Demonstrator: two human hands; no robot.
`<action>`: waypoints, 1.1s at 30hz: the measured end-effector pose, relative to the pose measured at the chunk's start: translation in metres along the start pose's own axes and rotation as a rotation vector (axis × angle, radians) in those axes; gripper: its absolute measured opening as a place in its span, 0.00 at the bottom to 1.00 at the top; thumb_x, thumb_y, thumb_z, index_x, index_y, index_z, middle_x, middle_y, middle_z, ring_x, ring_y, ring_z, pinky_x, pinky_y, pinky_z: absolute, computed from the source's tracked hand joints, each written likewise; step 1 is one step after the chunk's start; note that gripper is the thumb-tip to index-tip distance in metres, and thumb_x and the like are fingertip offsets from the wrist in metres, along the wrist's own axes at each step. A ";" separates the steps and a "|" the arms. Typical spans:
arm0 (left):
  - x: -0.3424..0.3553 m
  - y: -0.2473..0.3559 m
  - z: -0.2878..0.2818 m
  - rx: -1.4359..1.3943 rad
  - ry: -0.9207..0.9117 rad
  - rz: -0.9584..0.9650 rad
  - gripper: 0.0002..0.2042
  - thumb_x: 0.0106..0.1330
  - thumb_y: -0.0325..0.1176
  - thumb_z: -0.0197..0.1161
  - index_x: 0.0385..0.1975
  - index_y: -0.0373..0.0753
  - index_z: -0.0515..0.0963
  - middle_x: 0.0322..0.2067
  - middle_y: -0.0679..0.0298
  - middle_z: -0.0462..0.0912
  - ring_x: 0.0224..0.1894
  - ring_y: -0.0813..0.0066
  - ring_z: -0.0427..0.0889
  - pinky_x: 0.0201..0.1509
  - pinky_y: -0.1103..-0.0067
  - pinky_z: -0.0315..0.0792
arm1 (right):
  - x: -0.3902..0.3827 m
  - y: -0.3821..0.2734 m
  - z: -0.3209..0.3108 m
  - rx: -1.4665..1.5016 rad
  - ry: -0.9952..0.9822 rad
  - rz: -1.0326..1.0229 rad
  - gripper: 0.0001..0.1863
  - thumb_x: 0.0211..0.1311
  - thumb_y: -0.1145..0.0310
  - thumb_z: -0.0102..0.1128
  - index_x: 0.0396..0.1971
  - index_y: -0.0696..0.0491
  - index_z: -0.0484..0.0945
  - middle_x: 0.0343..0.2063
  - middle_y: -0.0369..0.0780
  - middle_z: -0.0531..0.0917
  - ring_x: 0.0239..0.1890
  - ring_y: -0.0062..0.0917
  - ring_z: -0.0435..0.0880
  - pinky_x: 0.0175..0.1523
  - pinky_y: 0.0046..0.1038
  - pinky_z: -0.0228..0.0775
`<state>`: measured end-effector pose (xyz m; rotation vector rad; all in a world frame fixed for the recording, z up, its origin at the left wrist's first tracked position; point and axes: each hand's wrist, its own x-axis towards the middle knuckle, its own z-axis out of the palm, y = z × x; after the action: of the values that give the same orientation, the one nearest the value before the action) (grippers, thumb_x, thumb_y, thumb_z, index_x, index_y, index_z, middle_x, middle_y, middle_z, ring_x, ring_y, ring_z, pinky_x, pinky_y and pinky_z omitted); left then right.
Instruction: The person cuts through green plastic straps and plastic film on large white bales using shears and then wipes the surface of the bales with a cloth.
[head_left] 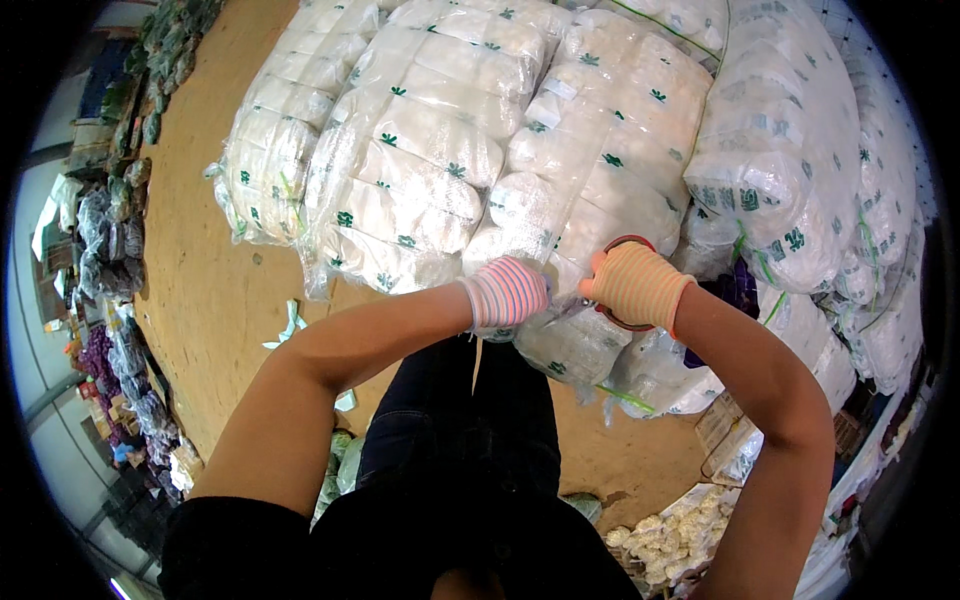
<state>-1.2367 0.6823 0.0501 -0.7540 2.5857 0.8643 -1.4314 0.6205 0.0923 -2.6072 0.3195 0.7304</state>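
Large clear plastic bags [430, 130] packed with white bundles and printed with small green marks are piled in front of me. My left hand [508, 296], in a pink and blue striped glove, is closed at the near edge of a middle bag [590, 190]; it seems to pinch the plastic film. Close beside it, my right hand [637, 285] wears an orange striped glove. Its fingers are wrapped round scissors with red and black handle loops [632, 241]. The blades point left toward the film by my left hand, mostly hidden. A thin pale strip [477, 365] hangs below my left hand.
More filled bags [780, 130] tied with green straps are stacked to the right. Pale scraps [287, 325] lie on the brown floor [200, 200]. Near my right elbow are a carton [725, 435] and a heap of cream-coloured pieces [675, 535]. Dark bagged goods [100, 240] line the far left.
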 end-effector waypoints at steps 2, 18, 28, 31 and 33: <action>-0.004 -0.004 0.002 0.005 0.025 0.027 0.06 0.50 0.29 0.53 0.25 0.37 0.76 0.23 0.58 0.76 0.27 0.59 0.78 0.25 0.67 0.72 | 0.000 -0.003 -0.011 0.001 -0.115 -0.034 0.10 0.51 0.63 0.54 0.32 0.50 0.77 0.29 0.46 0.76 0.31 0.37 0.79 0.32 0.36 0.71; -0.018 0.017 0.039 -0.030 0.060 0.064 0.04 0.51 0.28 0.53 0.21 0.36 0.75 0.20 0.57 0.76 0.25 0.57 0.79 0.24 0.67 0.72 | -0.007 -0.058 0.026 -0.047 -0.034 0.172 0.11 0.48 0.64 0.56 0.34 0.49 0.77 0.32 0.43 0.77 0.35 0.33 0.79 0.36 0.33 0.68; -0.029 0.018 0.035 0.017 -0.017 0.047 0.06 0.53 0.28 0.52 0.25 0.33 0.75 0.26 0.52 0.77 0.29 0.55 0.80 0.27 0.65 0.73 | -0.008 -0.101 0.043 0.089 -0.048 0.386 0.12 0.47 0.67 0.56 0.34 0.51 0.77 0.31 0.44 0.77 0.33 0.34 0.80 0.34 0.33 0.70; -0.023 0.028 0.067 -0.041 0.201 -0.215 0.06 0.51 0.25 0.56 0.27 0.32 0.77 0.29 0.53 0.80 0.34 0.56 0.80 0.32 0.67 0.74 | -0.017 -0.120 0.033 0.171 -0.028 0.571 0.13 0.48 0.65 0.56 0.35 0.52 0.76 0.32 0.45 0.77 0.35 0.35 0.79 0.37 0.35 0.69; -0.006 0.027 0.077 -0.097 0.070 -0.294 0.07 0.54 0.26 0.53 0.28 0.32 0.77 0.29 0.53 0.80 0.32 0.56 0.80 0.30 0.66 0.74 | -0.014 -0.131 0.040 0.189 0.002 0.651 0.13 0.48 0.64 0.56 0.35 0.52 0.76 0.33 0.45 0.77 0.36 0.36 0.79 0.38 0.35 0.69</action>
<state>-1.2376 0.7520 0.0061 -1.1752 2.4194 0.8879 -1.4183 0.7561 0.1116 -2.3149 1.2081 0.8440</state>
